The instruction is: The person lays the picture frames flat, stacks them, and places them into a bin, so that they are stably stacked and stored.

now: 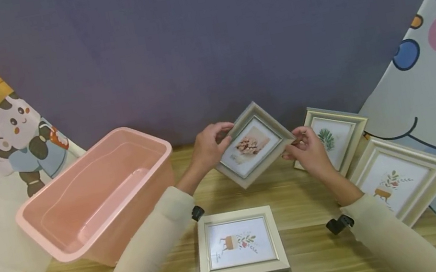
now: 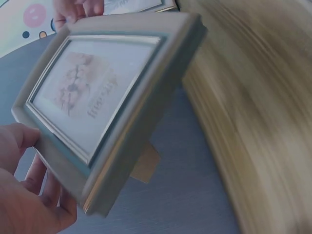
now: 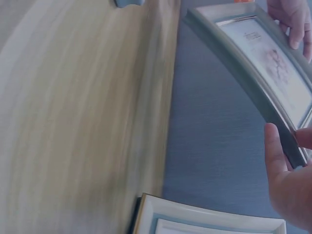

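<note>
Both hands hold a grey-beige picture frame [image 1: 252, 147] with a pinkish picture, tilted on its corner at the back of the table. The left hand [image 1: 211, 144] grips its left edge, thumb on the front and fingers behind, as the left wrist view also shows. At the opposite corner the right hand [image 1: 307, 149] pinches the frame's edge between thumb and fingers. Part of a brown stand flap [image 2: 146, 163] pokes out behind the frame. Below the hands, a cream picture frame [image 1: 240, 245] with a plant drawing lies face up.
A pink plastic bin [image 1: 97, 196] stands at the left. On the right lean a frame with a green leaf picture [image 1: 334, 137] and a cream frame with a plant drawing [image 1: 401, 179]. A dark wall [image 1: 205, 41] rises behind the wood-grain table [image 1: 323, 258].
</note>
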`<state>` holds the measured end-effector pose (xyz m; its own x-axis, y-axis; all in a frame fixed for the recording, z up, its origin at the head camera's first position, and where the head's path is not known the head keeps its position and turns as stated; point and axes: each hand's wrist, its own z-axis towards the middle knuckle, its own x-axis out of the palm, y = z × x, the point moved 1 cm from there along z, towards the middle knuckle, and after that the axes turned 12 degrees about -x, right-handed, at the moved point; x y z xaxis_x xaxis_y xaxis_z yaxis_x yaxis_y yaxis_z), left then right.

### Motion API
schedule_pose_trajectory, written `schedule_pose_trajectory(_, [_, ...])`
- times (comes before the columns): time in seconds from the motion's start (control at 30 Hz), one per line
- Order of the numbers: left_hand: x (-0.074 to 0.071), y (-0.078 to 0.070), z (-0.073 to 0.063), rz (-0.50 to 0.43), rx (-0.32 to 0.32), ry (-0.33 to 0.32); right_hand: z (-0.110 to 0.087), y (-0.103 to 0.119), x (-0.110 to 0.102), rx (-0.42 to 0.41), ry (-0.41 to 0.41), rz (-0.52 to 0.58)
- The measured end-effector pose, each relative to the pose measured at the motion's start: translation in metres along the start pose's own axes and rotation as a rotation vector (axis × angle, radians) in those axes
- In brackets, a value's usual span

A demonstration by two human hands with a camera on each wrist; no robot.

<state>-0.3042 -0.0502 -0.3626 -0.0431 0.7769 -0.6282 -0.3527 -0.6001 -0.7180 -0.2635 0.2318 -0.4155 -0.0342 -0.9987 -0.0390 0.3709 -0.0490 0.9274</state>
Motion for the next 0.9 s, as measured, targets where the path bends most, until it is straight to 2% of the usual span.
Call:
schedule_pose_trajectory(0.13, [-0.005,-0.006,-0.001,0.097,0.031,-0.02,-0.004,-0.007,-0.001,0.014,0.031,-0.034])
schedule_pose_trajectory(0.23, [-0.007,-0.01,-0.003,0.186,0.052,-0.029,-0.007,-0.012,-0.002,-0.01,0.072,-0.084])
schedule_pose_trajectory(0.37, [-0.01,-0.017,-0.006,0.302,0.123,-0.046,-0.011,-0.018,-0.001,-0.073,0.146,-0.219])
schedule_pose_trajectory(0.53, [-0.01,-0.023,-0.008,0.379,0.222,-0.061,-0.016,-0.022,0.004,-0.111,0.207,-0.381])
schedule_pose_trajectory(0.6, [-0.01,-0.024,-0.008,0.397,0.247,-0.071,-0.018,-0.023,0.006,-0.112,0.219,-0.395])
schedule_pose_trajectory(0.73, [-0.01,-0.025,-0.008,0.421,0.287,-0.109,-0.021,-0.026,0.01,-0.109,0.226,-0.357])
schedule_pose_trajectory(0.9, [-0.01,-0.025,-0.01,0.429,0.296,-0.122,-0.024,-0.028,0.013,-0.126,0.214,-0.32])
